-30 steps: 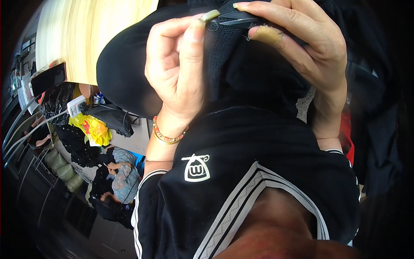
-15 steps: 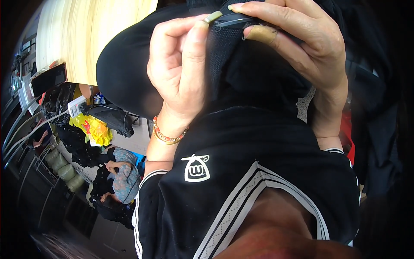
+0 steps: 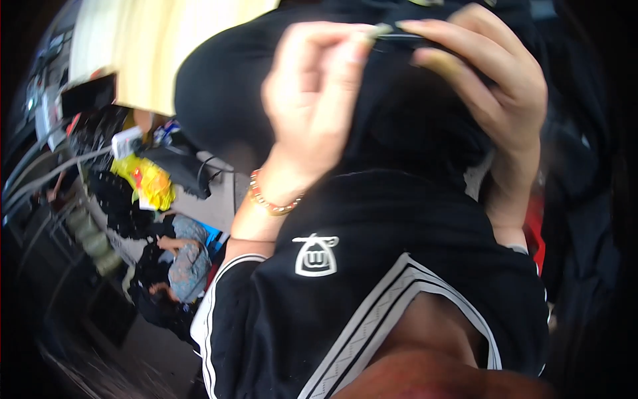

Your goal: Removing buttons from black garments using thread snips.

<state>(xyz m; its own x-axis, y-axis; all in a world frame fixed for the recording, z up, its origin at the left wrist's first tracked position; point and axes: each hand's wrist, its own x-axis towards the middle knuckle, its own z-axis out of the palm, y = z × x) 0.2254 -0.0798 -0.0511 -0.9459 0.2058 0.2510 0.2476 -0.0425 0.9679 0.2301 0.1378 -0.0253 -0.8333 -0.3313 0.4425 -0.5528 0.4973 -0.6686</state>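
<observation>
Near the top edge my left hand, with a beaded bracelet at its wrist, pinches a small pale greenish piece between thumb and forefinger. Opposite it is my right hand, its thumb wrapped in a tan covering. A thin dark tool with a shiny, blade-like edge lies between the forefinger and thumb of that hand, its end close to the pale piece. Motion smears the fingertips, so its exact kind is unclear. Black fabric lies on my lap under both hands.
A pale wooden tabletop is at the upper left, with a dark-screened phone at its edge. Beneath are a white power strip, a yellow plastic bag and a black bag. Another person sits at lower left.
Both hands appear farther right in the picture, the left one more so, and the pale piece has shifted right with it. The whole view has moved a little and is blurrier.
</observation>
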